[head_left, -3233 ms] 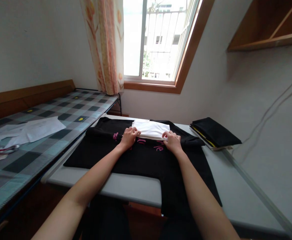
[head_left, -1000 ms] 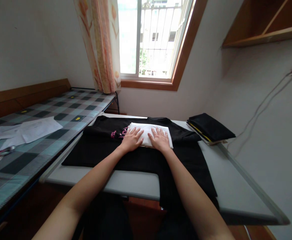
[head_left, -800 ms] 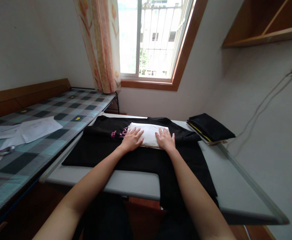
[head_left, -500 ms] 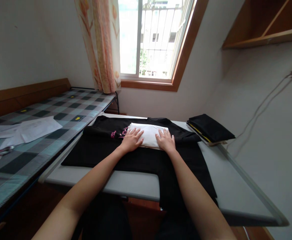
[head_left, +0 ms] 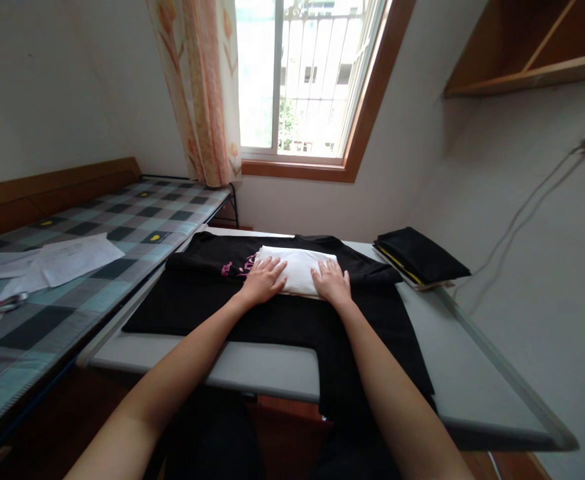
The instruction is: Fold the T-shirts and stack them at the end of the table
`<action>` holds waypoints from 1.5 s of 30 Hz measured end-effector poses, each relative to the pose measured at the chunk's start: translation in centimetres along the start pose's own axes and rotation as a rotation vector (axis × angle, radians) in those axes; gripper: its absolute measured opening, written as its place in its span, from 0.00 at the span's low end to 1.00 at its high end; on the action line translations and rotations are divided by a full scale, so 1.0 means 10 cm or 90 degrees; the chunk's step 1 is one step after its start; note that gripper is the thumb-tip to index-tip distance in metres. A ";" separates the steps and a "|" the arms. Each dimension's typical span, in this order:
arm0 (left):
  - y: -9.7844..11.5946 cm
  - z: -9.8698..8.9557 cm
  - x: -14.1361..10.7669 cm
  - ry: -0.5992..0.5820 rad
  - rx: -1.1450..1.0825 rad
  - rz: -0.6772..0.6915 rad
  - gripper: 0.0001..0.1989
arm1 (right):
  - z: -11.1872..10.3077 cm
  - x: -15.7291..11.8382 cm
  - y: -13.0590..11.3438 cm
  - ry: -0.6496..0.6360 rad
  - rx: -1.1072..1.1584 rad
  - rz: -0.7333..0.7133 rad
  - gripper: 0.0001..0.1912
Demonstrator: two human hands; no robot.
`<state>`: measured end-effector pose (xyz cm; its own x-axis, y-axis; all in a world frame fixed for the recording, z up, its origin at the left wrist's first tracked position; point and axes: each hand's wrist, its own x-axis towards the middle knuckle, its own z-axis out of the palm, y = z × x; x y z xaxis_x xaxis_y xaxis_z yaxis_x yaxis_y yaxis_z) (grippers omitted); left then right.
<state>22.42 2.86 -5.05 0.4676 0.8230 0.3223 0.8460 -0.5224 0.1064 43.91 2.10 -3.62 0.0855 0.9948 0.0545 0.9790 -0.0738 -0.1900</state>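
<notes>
A folded white cloth (head_left: 299, 270) lies flat on black clothing spread over the table. My left hand (head_left: 263, 280) rests on its left side, palm down with the fingers spread. On its right side lies my right hand (head_left: 333, 281), also flat with fingers apart. Beneath the white cloth, a black garment (head_left: 207, 257) with pink lettering is laid across the table. More black fabric (head_left: 182, 310) stretches toward me, and one part of it hangs over the front edge. How these black layers join is hard to make out.
The grey-white table (head_left: 272, 363) stands below the window. A stack of folded dark clothes (head_left: 422, 257) sits at its back right. To the left is a bed with a checked mattress (head_left: 167, 207) and papers (head_left: 79, 260). Cables (head_left: 515, 227) hang along the right wall.
</notes>
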 end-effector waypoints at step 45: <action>-0.01 0.00 0.00 -0.002 0.002 0.004 0.26 | -0.01 -0.01 0.01 0.012 0.022 -0.009 0.31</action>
<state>22.33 2.94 -5.04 0.4734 0.8210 0.3193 0.8443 -0.5262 0.1013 44.04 1.97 -3.53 0.0749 0.9943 0.0761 0.9731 -0.0562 -0.2233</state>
